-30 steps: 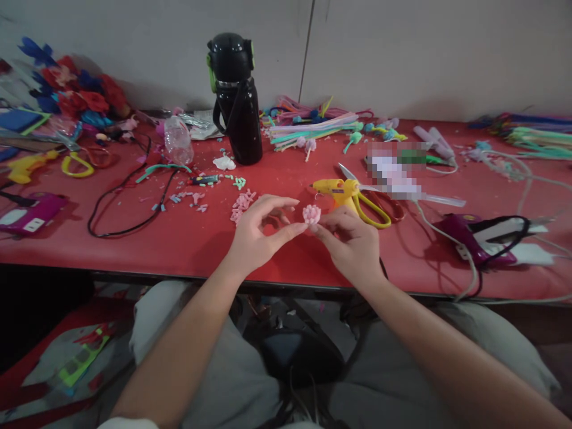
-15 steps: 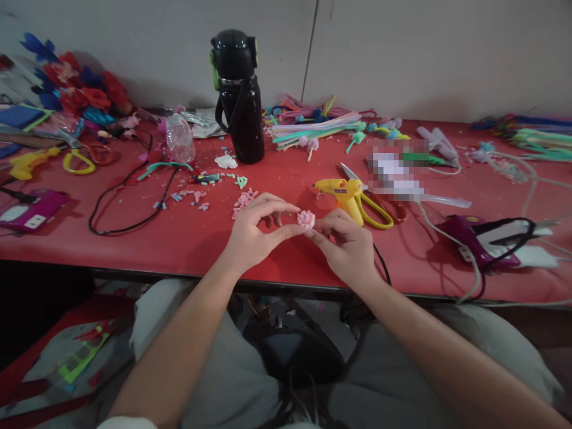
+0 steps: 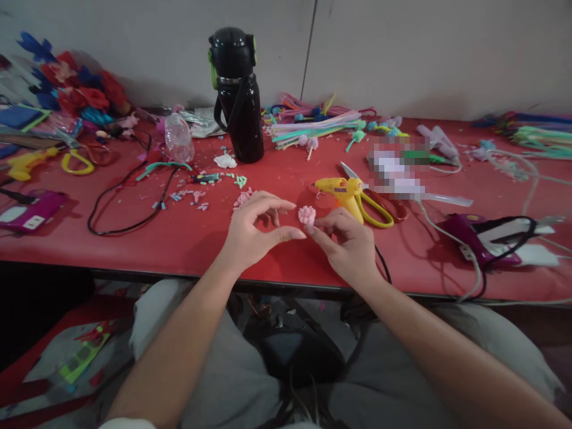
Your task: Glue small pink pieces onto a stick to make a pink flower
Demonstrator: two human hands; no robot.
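A small pink bumpy ball (image 3: pixel 307 215) is pinched at its lower right side by the fingertips of my right hand (image 3: pixel 348 241). My left hand (image 3: pixel 259 229) is just left of the ball, thumb and index finger apart, with a small gap between them and the ball. Behind my left hand lies a pile of pink pieces (image 3: pixel 244 198), partly hidden by the fingers. A yellow glue gun (image 3: pixel 342 192) rests on the red table (image 3: pixel 179 250) beyond my right hand, beside yellow-handled scissors (image 3: pixel 378 211).
A black bottle (image 3: pixel 241 113) stands near the wall, with pipe cleaners (image 3: pixel 317 130) right of it. A clear plastic bottle (image 3: pixel 179 138) and a looped black cable are at left. Purple power strips (image 3: pixel 33 210) sit at both sides, with cords at right.
My left thumb and index finger have come off the pink ball and spread apart. The ball stays in my right hand, slightly higher.
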